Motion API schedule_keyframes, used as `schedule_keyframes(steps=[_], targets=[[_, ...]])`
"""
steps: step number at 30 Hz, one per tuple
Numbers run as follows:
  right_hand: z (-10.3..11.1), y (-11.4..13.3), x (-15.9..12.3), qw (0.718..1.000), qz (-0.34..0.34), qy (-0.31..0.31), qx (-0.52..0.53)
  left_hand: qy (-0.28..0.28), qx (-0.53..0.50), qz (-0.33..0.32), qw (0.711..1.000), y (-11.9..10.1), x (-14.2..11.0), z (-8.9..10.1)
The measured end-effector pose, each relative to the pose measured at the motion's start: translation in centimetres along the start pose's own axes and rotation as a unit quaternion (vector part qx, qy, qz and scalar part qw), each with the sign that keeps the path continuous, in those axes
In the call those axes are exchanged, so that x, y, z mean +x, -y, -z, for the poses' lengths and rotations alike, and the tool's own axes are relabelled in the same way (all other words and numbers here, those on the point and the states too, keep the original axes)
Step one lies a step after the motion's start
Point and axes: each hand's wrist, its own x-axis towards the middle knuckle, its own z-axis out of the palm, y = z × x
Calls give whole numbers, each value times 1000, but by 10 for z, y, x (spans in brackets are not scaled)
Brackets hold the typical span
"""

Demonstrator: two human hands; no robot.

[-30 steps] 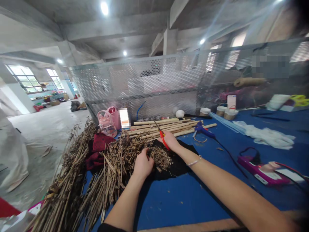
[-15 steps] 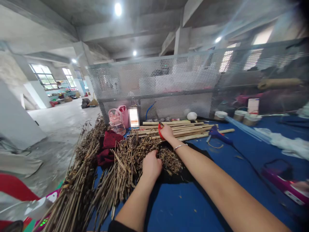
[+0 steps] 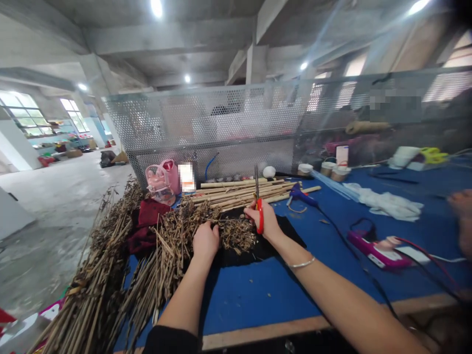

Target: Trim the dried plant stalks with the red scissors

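My right hand (image 3: 266, 220) is closed round red-handled scissors (image 3: 258, 204), blades pointing up. My left hand (image 3: 205, 241) grips dried plant stalks (image 3: 177, 236) in a heap that spreads left across the blue table (image 3: 258, 300). Short dry cuttings (image 3: 236, 235) lie on a black cloth (image 3: 269, 248) between my hands. Just beyond my right hand lies a row of pale bamboo sticks (image 3: 239, 191).
A blue glue gun (image 3: 300, 195) with its cord, a pink device (image 3: 374, 250), white cloth (image 3: 383, 204), tape rolls (image 3: 334, 171), a pink jug (image 3: 162, 181) and red fabric (image 3: 147, 223) sit on the table. A perforated metal screen (image 3: 221, 128) backs it. Another person's hand (image 3: 460, 206) shows far right.
My right hand drew back from the bamboo sticks toward the cuttings, and the scissors now stand upright. My left hand stayed on the stalks. The view swung.
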Motion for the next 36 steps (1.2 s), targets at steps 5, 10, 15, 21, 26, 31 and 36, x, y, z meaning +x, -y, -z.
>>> schedule_keyframes(steps=[5,10,15,21,26,31,36], targets=[[-6,-12,-18,998,36,32,-36,-22,-27,8,999,-1,-2,3],[-4,-8,-20,998,13,50,23,-31,-84,-140,986,-10,-11,7],[3,0,-20,990,-55,44,123,46,-52,-221,973,-14,-9,6],[2,0,-20,980,-120,68,144,49,-106,-257,959,-10,-1,-6],[33,16,-30,971,-189,128,72,-13,-149,-245,958,-6,4,-7],[87,32,-70,928,-244,278,-35,-47,-171,-248,952,-4,5,-6],[103,36,-102,887,-312,319,-118,-35,-169,-251,952,-5,3,-7]])
